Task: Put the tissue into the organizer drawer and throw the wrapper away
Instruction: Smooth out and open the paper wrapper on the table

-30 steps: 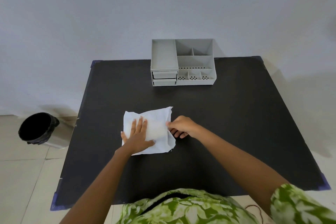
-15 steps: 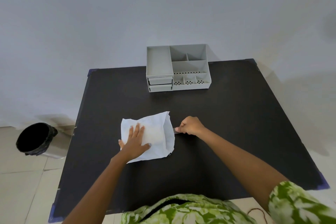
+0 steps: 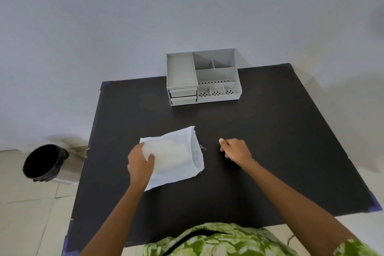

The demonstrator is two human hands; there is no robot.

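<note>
A white tissue packet [image 3: 176,156] in a thin white wrapper lies flat on the black table [image 3: 259,131], near the middle. My left hand [image 3: 140,164] pinches the packet's left edge, thumb on top. My right hand [image 3: 236,149] hovers to the right of the packet, apart from it, with fingers curled and nothing visible in them. A small grey scrap [image 3: 202,147] lies on the table at the packet's right edge. The grey organizer [image 3: 203,77] stands at the table's far edge; its two small drawers [image 3: 184,96] at the lower left are pushed in.
A bin [image 3: 44,163] with a black liner stands on the tiled floor left of the table. A plain wall rises directly behind the organizer. My green patterned clothing [image 3: 207,239] shows at the near table edge.
My right hand has pulled away to the right from the packet's right edge. My left hand went from pressing flat on the packet to pinching its left edge.
</note>
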